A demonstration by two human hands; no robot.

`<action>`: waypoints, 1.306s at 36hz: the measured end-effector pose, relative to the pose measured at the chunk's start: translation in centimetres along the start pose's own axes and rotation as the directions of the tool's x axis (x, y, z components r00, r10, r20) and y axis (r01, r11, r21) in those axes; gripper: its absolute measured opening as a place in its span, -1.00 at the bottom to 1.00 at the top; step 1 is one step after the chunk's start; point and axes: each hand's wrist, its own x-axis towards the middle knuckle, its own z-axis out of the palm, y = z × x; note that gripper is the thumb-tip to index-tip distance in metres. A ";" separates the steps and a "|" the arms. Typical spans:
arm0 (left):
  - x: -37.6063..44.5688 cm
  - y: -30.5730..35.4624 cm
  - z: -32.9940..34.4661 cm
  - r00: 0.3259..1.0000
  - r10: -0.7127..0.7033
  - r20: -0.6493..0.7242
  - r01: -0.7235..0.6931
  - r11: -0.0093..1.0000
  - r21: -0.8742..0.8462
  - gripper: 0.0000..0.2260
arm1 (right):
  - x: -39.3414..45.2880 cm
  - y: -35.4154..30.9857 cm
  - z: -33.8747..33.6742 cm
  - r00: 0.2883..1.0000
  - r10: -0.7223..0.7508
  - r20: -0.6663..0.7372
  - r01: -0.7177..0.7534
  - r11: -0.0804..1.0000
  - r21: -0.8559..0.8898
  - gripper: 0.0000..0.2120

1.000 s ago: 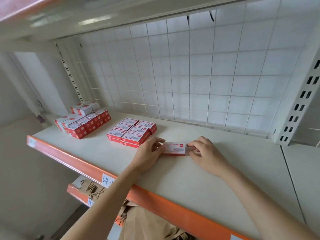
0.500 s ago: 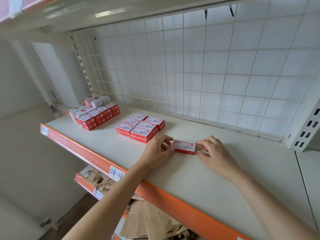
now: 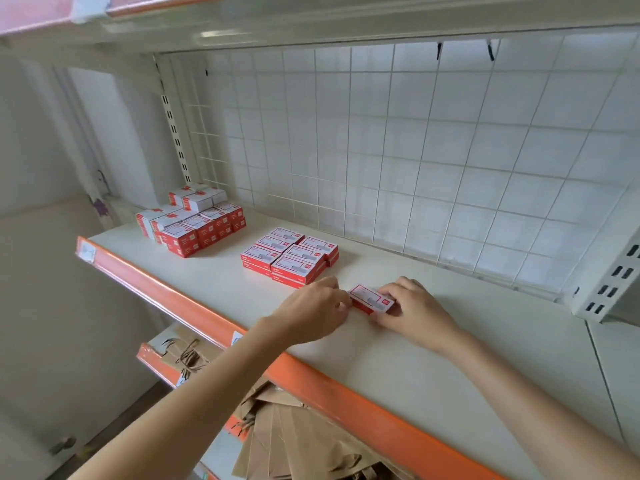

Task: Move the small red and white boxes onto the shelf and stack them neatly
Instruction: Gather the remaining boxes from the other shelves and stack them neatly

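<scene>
Head camera is looking down onto a pale shelf [image 3: 398, 368] with an orange front edge [image 3: 311, 379], backed by a white wire grid [image 3: 415, 161]. A single small red and white box [image 3: 370, 299] is lying flat on the shelf surface, slightly angled, between the two hands. The left hand [image 3: 311, 311] is sitting at the box's left end with its fingers curled, fingertips meeting that end; how firmly it is pinching cannot be told. The right hand [image 3: 412, 310] is gripping the box's right end, with fingers curling over the far side and the thumb lying along the near side.

Just beyond the left hand, a flat block of red and white boxes [image 3: 291, 258] is standing in two rows, stacked two high, near but apart from the single box. Farther left, close to the shelf's left end, a taller pile of boxes [image 3: 194, 223] is sitting, with some white-sided ones on top and at its left.

Below the shelf, a lower shelf level is holding brown paper bags [image 3: 287, 441] with twisted handles. A slotted white upright [image 3: 175, 129] is running up the back left corner, and another slotted bracket [image 3: 613, 282] is showing at the right edge
</scene>
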 end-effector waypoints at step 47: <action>-1.8 -7.8 -4.0 0.828 0.548 0.116 -0.553 0.833 0.014 -0.84 | -2.3 -12.9 3.3 0.976 0.200 -0.090 -0.219 0.883 -0.414 -0.68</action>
